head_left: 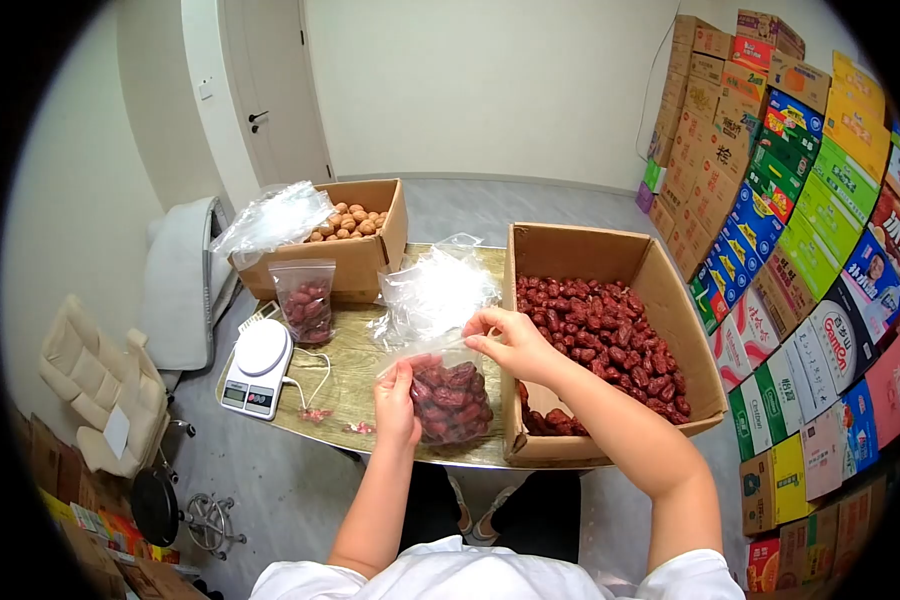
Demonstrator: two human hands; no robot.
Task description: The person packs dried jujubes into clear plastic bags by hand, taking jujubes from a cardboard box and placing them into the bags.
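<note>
You hold a clear bag [450, 395] of red dates over the table's [355, 368] near edge, your left hand [397, 405] gripping its nine-o'clock side, your right hand's [515, 343] thumb and forefinger pinching its top at one o'clock. From that bag, an open carton [705, 398] of dates stands at two, loose empty bags [438, 290] at twelve, a filled bag [306, 308] at ten
</note>
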